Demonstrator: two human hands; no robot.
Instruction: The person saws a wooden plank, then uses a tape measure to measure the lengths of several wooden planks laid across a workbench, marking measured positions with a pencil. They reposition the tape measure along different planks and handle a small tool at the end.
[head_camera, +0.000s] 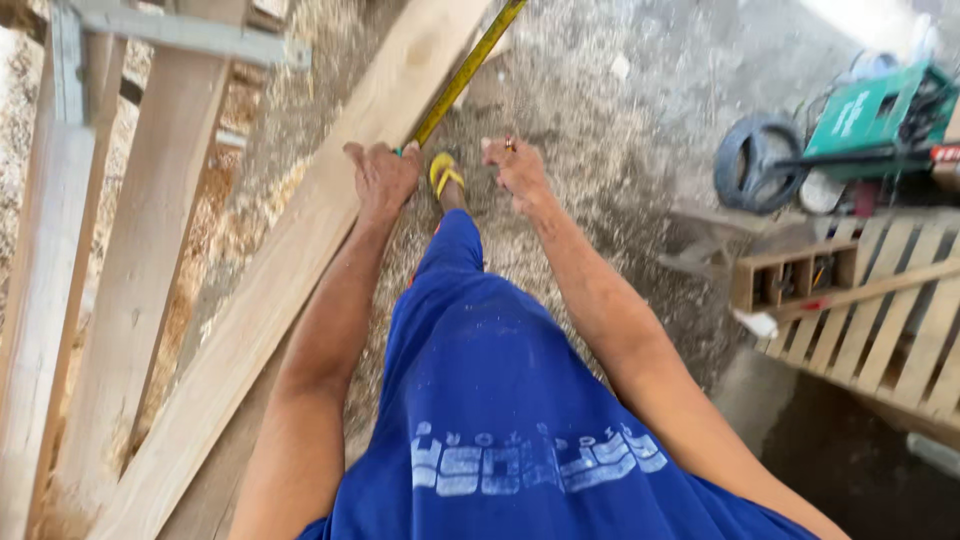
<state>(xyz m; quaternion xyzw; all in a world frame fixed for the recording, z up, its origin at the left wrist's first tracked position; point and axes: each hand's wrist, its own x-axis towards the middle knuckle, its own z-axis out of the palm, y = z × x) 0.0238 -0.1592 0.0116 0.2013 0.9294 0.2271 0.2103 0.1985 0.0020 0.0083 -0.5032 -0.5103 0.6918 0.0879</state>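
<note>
My left hand (383, 175) is closed on a yellow tape measure (468, 68) whose blade runs up and to the right along the edge of a long wooden plank (290, 260). The hand rests on that plank's right edge. My right hand (515, 165) hovers just to the right over the sawdust floor, fingers curled, with a small reddish object pinched at its fingertips; what it is I cannot tell. Between the hands is my foot in a yellow sandal (443, 172), and blue clothing covers my leg below.
More planks (150, 230) lie side by side at the left, with a metal bracket (190, 35) across the top. A wooden pallet (880, 310) with a small tool crate sits at right, beside a green power tool (870, 110) and a coiled black cable (755, 160). Sawdust covers the floor.
</note>
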